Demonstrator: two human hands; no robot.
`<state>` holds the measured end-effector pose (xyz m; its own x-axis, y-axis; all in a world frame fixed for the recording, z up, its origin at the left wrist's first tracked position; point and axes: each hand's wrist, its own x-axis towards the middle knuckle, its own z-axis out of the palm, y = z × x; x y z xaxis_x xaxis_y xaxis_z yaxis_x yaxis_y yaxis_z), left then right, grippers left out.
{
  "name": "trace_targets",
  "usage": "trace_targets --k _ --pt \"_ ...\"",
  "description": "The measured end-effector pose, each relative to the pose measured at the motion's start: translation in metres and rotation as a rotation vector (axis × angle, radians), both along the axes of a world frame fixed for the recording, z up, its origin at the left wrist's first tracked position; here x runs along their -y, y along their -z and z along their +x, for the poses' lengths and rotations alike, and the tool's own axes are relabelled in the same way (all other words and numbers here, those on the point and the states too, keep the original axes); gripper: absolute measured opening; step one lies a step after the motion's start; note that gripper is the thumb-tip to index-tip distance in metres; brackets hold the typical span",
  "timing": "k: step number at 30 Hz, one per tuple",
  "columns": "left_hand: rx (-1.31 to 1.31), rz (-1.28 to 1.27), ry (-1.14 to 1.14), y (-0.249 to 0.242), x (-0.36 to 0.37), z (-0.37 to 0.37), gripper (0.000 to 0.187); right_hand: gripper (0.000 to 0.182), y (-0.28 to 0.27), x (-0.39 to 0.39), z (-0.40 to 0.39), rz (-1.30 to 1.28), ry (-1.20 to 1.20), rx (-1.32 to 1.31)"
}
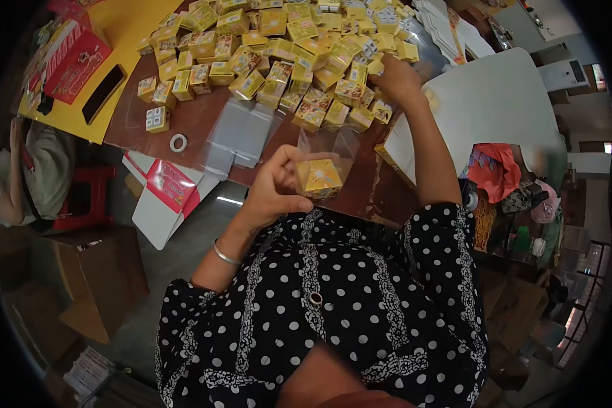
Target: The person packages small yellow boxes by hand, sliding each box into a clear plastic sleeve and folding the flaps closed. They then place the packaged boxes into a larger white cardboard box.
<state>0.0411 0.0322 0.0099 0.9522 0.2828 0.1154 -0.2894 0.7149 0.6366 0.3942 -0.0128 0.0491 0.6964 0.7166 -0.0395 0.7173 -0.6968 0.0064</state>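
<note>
My left hand (275, 187) is closed round a small yellow box (323, 178) that sits in the bottom of a clear plastic bag (330, 144). The bag's mouth stands up on the far side of the box. My right hand (399, 80) is stretched out to the right edge of a big heap of similar yellow boxes (275, 78). Its fingers are bent around a yellow box in the heap, and that box is mostly hidden by them. Flat clear plastic bags (238, 132) lie in a stack on the brown table (139, 129), just beyond my left hand.
A roll of tape (178, 143) and a single yellow box (158, 120) lie left of the bags. Farther left are a dark phone (104, 94) and a red carton (78, 58). A white board (483, 115) borders the table on the right. Another person (37, 173) sits at left.
</note>
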Motion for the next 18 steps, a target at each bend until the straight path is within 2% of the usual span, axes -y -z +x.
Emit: trace_targets --k 3,5,7,8,10,11,12,14,16,18 --pt "0.040 -0.012 0.005 -0.003 0.006 0.006 0.075 0.055 -0.004 0.010 0.001 0.073 -0.032 0.010" --pt "-0.078 0.067 -0.082 -0.016 0.010 0.005 0.083 0.056 -0.012 0.024 0.004 0.143 -0.050 0.015" --pt "-0.082 0.152 -0.048 -0.008 0.008 0.001 0.086 0.054 -0.021 0.046 0.000 0.398 -0.072 -0.123" --pt "-0.097 0.235 -0.021 -0.001 0.006 -0.001 0.090 0.054 -0.025 0.057 -0.006 0.404 -0.060 -0.113" --pt "-0.084 0.156 0.071 0.010 0.005 -0.006 0.090 0.043 -0.034 0.078 -0.030 0.850 -0.166 -0.809" --pt "-0.080 0.071 0.149 0.012 0.007 -0.007 0.090 0.035 -0.047 0.090 -0.047 0.855 -0.115 -0.920" --pt "-0.080 0.076 0.165 0.010 0.011 -0.007 0.090 0.035 -0.044 0.100 -0.055 0.867 -0.103 -0.913" --pt "-0.045 0.060 0.130 0.002 0.019 -0.007 0.085 0.038 -0.035 0.119 -0.067 1.017 -0.174 -1.207" --pt "-0.006 -0.034 0.176 -0.002 0.026 -0.007 0.080 0.039 -0.032 0.134 -0.080 1.047 -0.173 -1.297" --pt "0.026 -0.130 0.212 -0.005 0.031 -0.009 0.076 0.045 -0.026 0.147 -0.090 1.067 -0.288 -1.478"
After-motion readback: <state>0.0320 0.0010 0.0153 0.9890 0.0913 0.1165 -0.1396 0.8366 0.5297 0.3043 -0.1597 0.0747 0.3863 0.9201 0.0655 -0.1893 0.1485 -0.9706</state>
